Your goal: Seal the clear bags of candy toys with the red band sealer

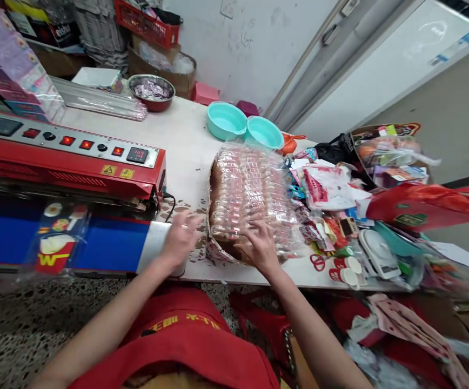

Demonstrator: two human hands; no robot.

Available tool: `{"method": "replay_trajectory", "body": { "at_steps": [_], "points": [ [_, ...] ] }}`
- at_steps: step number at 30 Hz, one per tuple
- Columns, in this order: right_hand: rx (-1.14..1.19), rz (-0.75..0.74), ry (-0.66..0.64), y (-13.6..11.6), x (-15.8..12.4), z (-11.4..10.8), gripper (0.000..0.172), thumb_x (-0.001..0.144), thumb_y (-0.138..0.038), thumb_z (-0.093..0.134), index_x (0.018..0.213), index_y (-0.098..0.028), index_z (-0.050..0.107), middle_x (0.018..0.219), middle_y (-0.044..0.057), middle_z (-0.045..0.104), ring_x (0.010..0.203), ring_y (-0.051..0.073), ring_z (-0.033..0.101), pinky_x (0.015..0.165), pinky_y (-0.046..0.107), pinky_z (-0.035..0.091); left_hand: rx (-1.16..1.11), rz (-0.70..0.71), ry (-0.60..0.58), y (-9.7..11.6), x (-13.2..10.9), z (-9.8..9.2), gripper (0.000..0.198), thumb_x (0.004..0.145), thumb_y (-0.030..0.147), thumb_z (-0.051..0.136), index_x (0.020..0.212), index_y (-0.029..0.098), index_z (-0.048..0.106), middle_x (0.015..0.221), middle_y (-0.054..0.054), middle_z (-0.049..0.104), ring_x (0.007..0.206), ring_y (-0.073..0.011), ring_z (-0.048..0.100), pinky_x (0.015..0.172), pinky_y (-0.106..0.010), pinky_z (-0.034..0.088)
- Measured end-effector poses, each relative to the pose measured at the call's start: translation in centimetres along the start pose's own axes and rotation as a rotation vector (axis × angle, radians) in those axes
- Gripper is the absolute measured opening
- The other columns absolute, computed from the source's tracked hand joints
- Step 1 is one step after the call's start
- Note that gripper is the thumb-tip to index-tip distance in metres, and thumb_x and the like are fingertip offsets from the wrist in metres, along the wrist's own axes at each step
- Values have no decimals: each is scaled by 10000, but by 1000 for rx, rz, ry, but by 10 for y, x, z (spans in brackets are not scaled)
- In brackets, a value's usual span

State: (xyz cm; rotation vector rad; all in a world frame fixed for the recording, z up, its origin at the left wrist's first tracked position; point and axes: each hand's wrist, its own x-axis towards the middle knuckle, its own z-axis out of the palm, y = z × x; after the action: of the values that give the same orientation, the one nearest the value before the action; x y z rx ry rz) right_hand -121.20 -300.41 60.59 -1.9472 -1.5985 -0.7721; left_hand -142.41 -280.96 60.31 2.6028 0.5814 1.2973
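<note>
A cardboard box [209,216] stands on the table in front of me, filled with rows of clear plastic packets [253,183] that overlap the box's right side. Their contents look pale and reddish, too small to name. My right hand [261,248] is over the near edge of the box, its bent fingers apart and touching the nearest packets. Left of the box, my left hand [181,240] hovers by a metal plate [151,243], slightly blurred, with fingers spread and nothing in them. A clear bag with a red printed design [56,243] lies on the blue belt [113,243].
At left stands a red sealing machine [68,162] with lit switches. Two turquoise basins [226,120] and a metal bowl of small sachets [151,92] sit behind. Mixed packaging [326,186], red scissors [317,262], paper cups [343,275] and a red bag [421,208] crowd the right.
</note>
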Motion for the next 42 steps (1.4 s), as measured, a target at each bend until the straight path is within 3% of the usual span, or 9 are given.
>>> {"method": "replay_trajectory", "body": {
  "at_steps": [3,5,10,14,19,26,30,37,42],
  "points": [
    [-104,-81,-196,13,10,-6,70,808,-306,702,824,-238,711,1217,119,590,1165,325,491,953,490,461,50,191,-298,39,23,37,239,831,154,586,999,292,687,1322,-89,524,1233,-289,439,994,-471,381],
    [-68,-124,-237,14,21,-19,97,831,-308,676,783,-230,708,1231,120,605,1193,325,492,965,505,460,48,230,-335,44,37,31,168,831,159,595,901,267,701,1321,-93,538,1264,-310,413,1021,-517,347],
    [417,-173,-123,-13,63,-82,149,869,-312,638,756,-222,673,1202,78,665,1120,240,614,955,436,512,-392,204,-262,52,65,-42,161,803,343,678,755,191,653,1309,-108,562,1251,-295,465,1062,-483,354],
    [740,-3,55,-50,107,-104,77,823,-301,697,800,-230,718,895,41,755,847,212,713,781,372,583,-1002,-229,-167,69,77,-84,240,772,362,706,898,175,627,1062,-103,698,954,-205,646,848,-343,515],
    [1020,270,18,-81,138,-55,178,694,-372,793,751,-209,749,742,41,748,677,196,691,632,323,573,-1164,-681,-45,42,71,-91,358,590,347,835,813,101,699,759,-82,716,667,-160,644,623,-253,506],
    [1352,690,-258,-119,125,53,347,489,-350,882,710,-168,687,629,23,710,581,162,654,559,270,531,-1165,-1245,116,-39,35,-55,241,492,150,824,651,99,650,564,-61,665,489,-147,606,466,-228,462],
    [1411,869,-283,-135,123,100,438,433,-339,883,757,-160,648,602,14,695,533,152,633,512,257,507,-1164,-1311,157,-73,13,-45,259,532,179,808,730,113,655,621,-57,685,504,-137,618,464,-216,475],
    [1426,900,-241,-170,153,159,435,419,-360,858,697,-166,584,575,13,669,524,165,624,494,273,503,-1077,-1315,228,-120,-8,-50,362,458,178,838,749,109,634,721,-96,703,603,-199,671,555,-297,547],
    [1332,794,-177,-181,142,149,422,601,-426,789,887,-181,598,830,57,720,758,190,676,672,307,553,-820,-1249,402,-149,-7,-80,337,513,203,792,753,130,567,703,-53,658,706,-220,662,677,-354,550]
  ]
}}
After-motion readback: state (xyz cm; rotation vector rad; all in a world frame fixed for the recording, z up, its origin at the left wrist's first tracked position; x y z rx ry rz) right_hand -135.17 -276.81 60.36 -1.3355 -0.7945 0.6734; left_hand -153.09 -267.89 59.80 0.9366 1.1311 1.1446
